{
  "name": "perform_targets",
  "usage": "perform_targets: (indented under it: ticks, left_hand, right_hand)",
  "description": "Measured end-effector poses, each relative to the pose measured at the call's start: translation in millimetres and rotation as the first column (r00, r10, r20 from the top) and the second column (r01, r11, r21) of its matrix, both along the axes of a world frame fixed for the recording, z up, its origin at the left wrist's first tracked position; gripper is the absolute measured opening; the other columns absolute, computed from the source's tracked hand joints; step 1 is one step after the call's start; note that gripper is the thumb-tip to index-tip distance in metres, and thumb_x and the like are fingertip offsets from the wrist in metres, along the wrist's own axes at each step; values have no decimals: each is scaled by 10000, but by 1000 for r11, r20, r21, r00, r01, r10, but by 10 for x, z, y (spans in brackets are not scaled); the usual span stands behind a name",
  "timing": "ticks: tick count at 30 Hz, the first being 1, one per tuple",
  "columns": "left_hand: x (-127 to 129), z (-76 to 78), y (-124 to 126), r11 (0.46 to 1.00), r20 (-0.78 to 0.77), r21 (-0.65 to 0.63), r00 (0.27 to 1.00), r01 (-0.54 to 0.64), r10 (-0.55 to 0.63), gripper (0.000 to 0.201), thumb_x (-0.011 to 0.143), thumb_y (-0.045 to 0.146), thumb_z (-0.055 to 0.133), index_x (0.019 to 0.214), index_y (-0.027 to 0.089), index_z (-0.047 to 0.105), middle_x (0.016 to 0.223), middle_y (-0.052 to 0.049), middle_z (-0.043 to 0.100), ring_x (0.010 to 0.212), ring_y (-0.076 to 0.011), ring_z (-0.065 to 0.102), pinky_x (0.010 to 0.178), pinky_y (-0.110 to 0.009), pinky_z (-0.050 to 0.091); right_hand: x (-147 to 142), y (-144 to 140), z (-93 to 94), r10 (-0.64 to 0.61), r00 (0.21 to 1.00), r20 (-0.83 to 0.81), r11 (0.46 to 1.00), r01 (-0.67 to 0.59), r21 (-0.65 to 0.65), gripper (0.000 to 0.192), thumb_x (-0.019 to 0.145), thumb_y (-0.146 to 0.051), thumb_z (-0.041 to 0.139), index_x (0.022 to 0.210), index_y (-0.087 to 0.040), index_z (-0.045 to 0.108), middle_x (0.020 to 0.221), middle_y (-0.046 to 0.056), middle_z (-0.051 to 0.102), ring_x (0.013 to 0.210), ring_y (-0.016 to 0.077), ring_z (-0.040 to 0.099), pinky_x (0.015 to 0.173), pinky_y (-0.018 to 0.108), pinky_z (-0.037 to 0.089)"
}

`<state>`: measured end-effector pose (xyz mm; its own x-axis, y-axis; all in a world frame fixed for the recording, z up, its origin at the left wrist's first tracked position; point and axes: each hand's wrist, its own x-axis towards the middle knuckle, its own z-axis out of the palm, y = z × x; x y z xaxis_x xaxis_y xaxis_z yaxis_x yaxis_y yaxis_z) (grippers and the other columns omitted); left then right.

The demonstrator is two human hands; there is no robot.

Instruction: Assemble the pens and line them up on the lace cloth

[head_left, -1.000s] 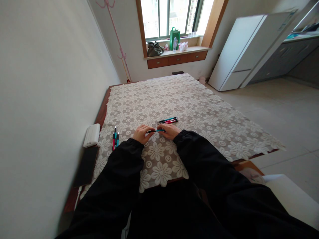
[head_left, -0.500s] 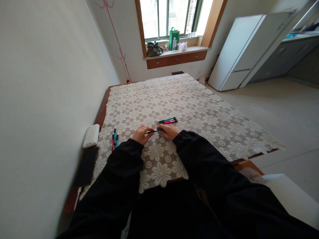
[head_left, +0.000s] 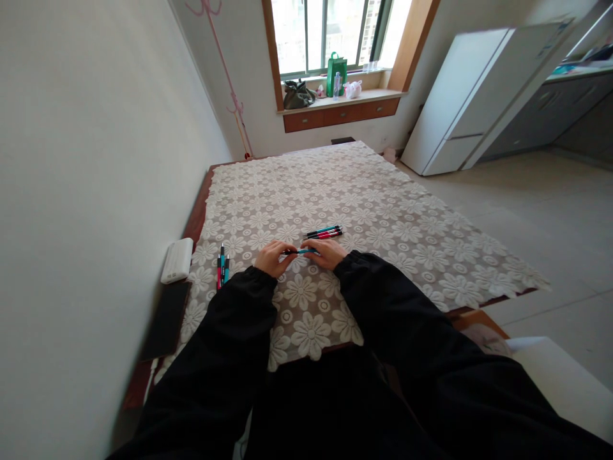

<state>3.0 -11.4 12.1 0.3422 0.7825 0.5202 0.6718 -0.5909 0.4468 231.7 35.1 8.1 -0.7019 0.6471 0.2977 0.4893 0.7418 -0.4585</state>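
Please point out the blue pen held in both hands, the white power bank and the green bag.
Blue pen (head_left: pixel 302 252), head view: exposed barrel.
White power bank (head_left: pixel 177 260), head view: middle of upper face.
Green bag (head_left: pixel 337 66), head view: upper front.

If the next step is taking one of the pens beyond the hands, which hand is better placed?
Probably the right hand: it is nearest the far pens, while the left hand sits farther away. Both hold a teal pen.

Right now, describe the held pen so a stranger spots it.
Find the flowered tablecloth. Near its front edge, left hand and right hand grip the blue-and-black pen. Unlike the other pens, lying in two groups, it alone is held.
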Motion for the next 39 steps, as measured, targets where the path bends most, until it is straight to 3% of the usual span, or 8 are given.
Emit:
perform_targets:
  ticks: [3,8,13,18,23,28,33,39]
  left_hand:
    - [0,7,-1,1000,-15,3,1000,0,1,102,891,307,647,933,221,681,871,-31,723,828,-178,662,790,-335,547]
    - [0,-5,6,1000,-9,-8,1000,-4,4,114,891,330,652,933,228,683,867,-27,722,830,-176,660,772,-324,547]
    - [2,-1,-1,1000,-18,-8,1000,-11,11,111,888,320,656,934,223,683,877,-33,723,837,-181,660,794,-338,543]
    - [-2,4,-1,1000,-12,-7,1000,-12,12,118,887,328,659,934,222,682,874,-29,722,833,-176,660,787,-327,544]
    - [0,11,-8,1000,-22,1,1000,-15,15,106,885,309,657,937,220,681,874,-28,722,831,-174,663,800,-333,544]
    - [3,10,-8,1000,-13,-11,1000,-19,19,104,885,318,662,925,225,683,875,-25,723,830,-170,664,792,-327,546]
    - [-12,-19,5,1000,-23,3,1000,-12,12,100,885,308,661,942,227,678,877,-24,719,828,-172,662,785,-328,545]
    - [-11,-28,8,1000,-13,-6,1000,-24,24,110,890,328,655,943,235,683,882,-25,721,839,-174,663,790,-326,548]
  right_hand:
    - [3,3,-5,-22,1000,5,1000,23,-19,225,908,-271,627,1118,-190,623,955,50,714,827,183,647,701,254,405]
    - [1,16,-19,29,1000,7,1000,-29,6,191,992,-296,500,1038,-201,658,989,64,713,865,177,644,727,257,405]
    - [0,6,-6,-24,1000,-2,999,24,-21,222,923,-288,617,1123,-193,627,986,57,718,848,183,646,715,254,403]
    - [2,-10,26,9,1000,11,1000,-9,-20,173,980,-287,521,1028,-194,659,957,61,721,841,178,647,712,257,394]
    - [-3,-20,30,-33,999,6,998,34,-50,242,906,-297,645,1122,-191,619,947,46,714,805,174,642,687,249,386]
    - [-8,-18,26,-14,1000,16,1000,14,-24,164,990,-279,508,1018,-201,649,967,58,718,845,173,647,713,249,387]
    - [-4,-9,20,-39,999,10,999,39,-35,205,916,-282,632,1101,-194,623,962,49,714,829,177,641,699,246,381]
    - [-9,-14,24,-32,998,50,999,32,6,200,1002,-292,486,999,-202,665,942,58,720,804,167,632,694,251,364]
